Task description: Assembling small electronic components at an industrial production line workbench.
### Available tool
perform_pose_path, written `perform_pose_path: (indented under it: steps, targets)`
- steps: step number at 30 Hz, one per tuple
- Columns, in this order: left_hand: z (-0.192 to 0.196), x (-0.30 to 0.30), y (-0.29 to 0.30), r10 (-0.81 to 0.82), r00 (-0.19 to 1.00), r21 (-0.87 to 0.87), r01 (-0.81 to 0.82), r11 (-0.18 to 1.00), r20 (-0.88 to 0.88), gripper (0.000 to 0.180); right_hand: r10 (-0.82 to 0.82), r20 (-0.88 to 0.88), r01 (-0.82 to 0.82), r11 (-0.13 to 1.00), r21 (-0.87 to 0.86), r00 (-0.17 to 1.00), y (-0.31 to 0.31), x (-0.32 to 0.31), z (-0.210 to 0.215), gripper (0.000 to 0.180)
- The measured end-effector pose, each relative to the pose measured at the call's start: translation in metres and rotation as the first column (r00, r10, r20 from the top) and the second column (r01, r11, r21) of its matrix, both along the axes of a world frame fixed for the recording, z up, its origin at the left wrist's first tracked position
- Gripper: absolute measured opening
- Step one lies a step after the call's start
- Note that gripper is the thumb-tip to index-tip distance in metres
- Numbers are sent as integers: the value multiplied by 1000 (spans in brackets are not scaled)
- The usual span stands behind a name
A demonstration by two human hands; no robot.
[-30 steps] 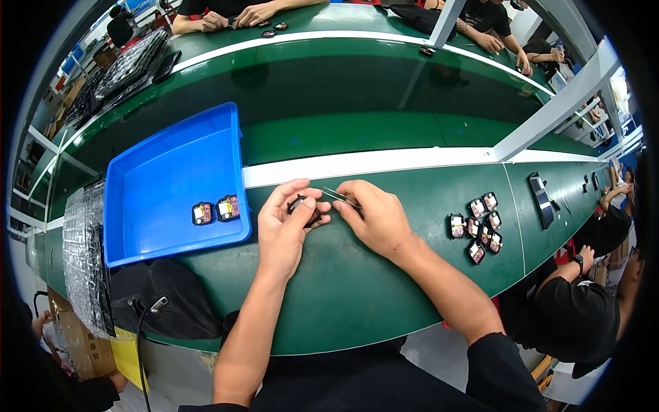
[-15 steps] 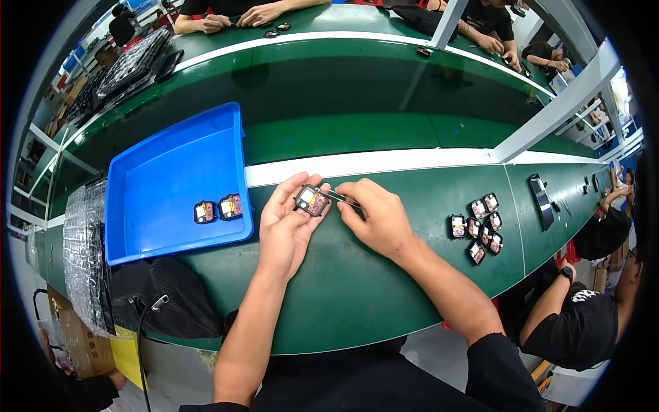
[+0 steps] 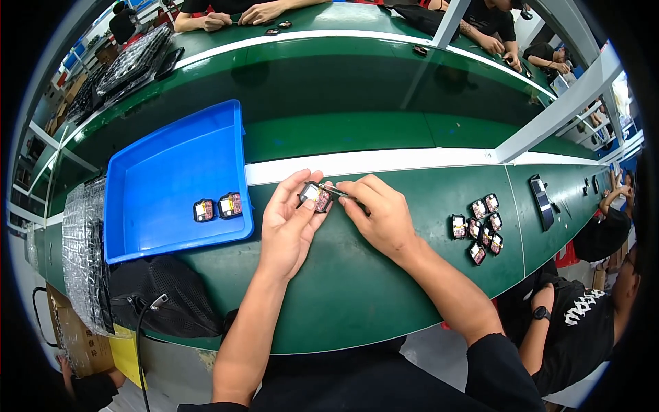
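My left hand (image 3: 283,237) is closed around a small black-framed electronic module (image 3: 321,199), shaped like a watch case, with its exposed inner parts facing up. The thumb presses on its near left side, partly covering it. From the right, my right hand (image 3: 384,218) pinches thin metal tweezers (image 3: 336,191). Their tips meet the module's upper right edge; whether they grip a part there is too small to tell. Both hands are above the green tabletop, just in front of the white strip.
At left stands a blue tray (image 3: 171,242) holding two similar modules (image 3: 230,204). Several more modules (image 3: 475,228) lie grouped at right, with a black device (image 3: 541,202) beyond them. A black mesh bag (image 3: 165,299) and bubble wrap (image 3: 82,257) sit at left. Co-workers are across and at right.
The module has turned slightly in my left hand, and the thumb now covers more of it. The tweezer tips have shifted to its upper edge. A person at right has moved.
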State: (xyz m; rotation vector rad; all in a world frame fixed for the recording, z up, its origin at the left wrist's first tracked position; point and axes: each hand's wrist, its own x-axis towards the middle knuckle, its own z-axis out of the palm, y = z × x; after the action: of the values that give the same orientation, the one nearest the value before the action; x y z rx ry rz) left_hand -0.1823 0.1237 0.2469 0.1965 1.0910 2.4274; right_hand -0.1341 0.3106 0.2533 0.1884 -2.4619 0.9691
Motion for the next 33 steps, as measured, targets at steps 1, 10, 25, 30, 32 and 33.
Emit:
perform_pose_path:
  steps: [1,10,25,30,32,33]
  targets:
    - [0,0,0,1,1000,-10,-1,1000,-10,51,-1,-9,1,1000,-2,1000,0,0,0,23]
    - [-3,2,4,42,998,-111,-48,993,-53,46,5,-64,0,997,79,998,0,1,2,25]
    - [-4,1,4,60,991,-131,-75,989,-118,52,5,-90,3,996,89,996,-2,1,4,22]
    - [-4,0,4,61,992,-129,-76,989,-114,50,2,-88,6,996,89,996,-3,2,5,22]
    - [-4,1,5,52,992,-132,-67,989,-113,50,4,-92,4,996,87,996,-3,1,4,21]
    - [-4,1,6,58,991,-126,-73,989,-120,49,6,-93,2,996,90,996,-3,1,4,22]
